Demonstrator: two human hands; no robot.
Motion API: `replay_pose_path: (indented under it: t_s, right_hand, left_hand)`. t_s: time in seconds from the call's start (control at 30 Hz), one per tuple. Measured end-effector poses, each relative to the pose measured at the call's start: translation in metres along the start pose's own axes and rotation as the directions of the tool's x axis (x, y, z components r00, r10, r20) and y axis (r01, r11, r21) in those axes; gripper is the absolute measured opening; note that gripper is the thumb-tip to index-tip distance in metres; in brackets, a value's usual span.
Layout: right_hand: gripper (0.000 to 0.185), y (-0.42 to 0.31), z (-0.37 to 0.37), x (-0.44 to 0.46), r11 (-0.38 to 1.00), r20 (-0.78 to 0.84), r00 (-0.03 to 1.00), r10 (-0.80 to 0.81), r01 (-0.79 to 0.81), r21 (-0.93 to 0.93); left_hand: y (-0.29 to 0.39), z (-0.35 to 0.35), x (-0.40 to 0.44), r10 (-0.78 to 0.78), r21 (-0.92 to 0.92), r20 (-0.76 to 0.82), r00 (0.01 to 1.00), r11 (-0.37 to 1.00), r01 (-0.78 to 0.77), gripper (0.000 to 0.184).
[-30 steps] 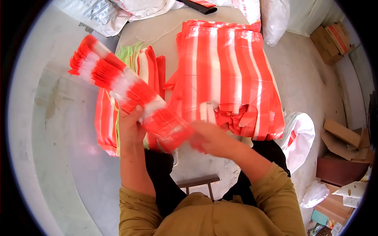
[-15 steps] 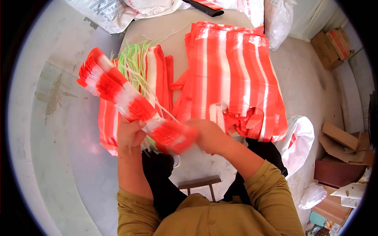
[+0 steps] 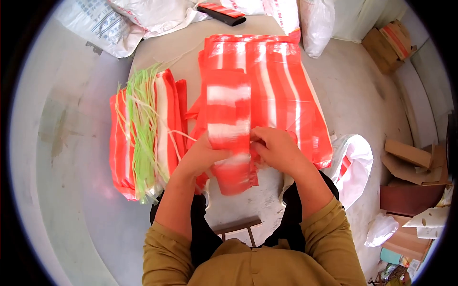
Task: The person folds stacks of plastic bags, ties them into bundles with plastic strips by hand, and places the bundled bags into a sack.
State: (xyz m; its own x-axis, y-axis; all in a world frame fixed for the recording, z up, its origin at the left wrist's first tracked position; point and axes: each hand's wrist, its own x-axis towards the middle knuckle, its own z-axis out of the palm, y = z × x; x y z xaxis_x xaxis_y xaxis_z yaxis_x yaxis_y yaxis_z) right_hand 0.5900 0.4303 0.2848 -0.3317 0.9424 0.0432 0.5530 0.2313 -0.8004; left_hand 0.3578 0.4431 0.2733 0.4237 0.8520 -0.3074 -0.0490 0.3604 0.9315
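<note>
A folded bundle of red-and-white striped plastic bags (image 3: 229, 107) stands lengthwise in front of me, slightly blurred at its lower end. My left hand (image 3: 202, 155) grips its left side, thumb across the front. On the opposite edge, the curled fingers of my right hand (image 3: 276, 148) hold the same bundle; their tips are partly hidden. Behind it lies a large stack of striped plastic bags (image 3: 281, 90). To the left is a smaller folded pile of striped bags (image 3: 167, 109), with thin green and pale plastic strips (image 3: 143, 133) draped over it.
White printed sacks (image 3: 152, 16) line the far edge of the table (image 3: 176, 52), beside a black-and-red roll (image 3: 222, 14). An open white bag (image 3: 355, 167) stands on the floor at right. Cardboard boxes (image 3: 410, 162) lie farther right. A wooden stool (image 3: 238, 226) shows between my legs.
The bundle has swung from a leftward slant to upright and moved right, over the large stack's front. My left hand moved right with it. The view has shifted slightly.
</note>
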Motion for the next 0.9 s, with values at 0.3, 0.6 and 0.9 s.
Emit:
replay_pose_path:
  t_s: [0.3,0.6,0.9]
  right_hand:
    - [0.015,0.019,-0.062,-0.021,0.924,0.044,0.923,0.383,-0.382,-0.019]
    - [0.02,0.026,-0.032,-0.02,0.403,0.093,0.995,0.028,-0.097,0.91]
    - [0.037,0.018,0.035,0.019,0.845,-0.013,0.992,-0.122,0.111,0.524]
  left_hand:
    - [-0.01,0.024,0.033,0.036,0.228,-0.168,0.985,0.974,0.003,0.075]
    - [-0.003,0.033,0.023,0.288,0.821,-0.274,0.918,0.567,0.067,0.085]
    - [-0.004,0.026,0.0,0.484,0.91,-0.278,0.829,0.409,0.066,0.039]
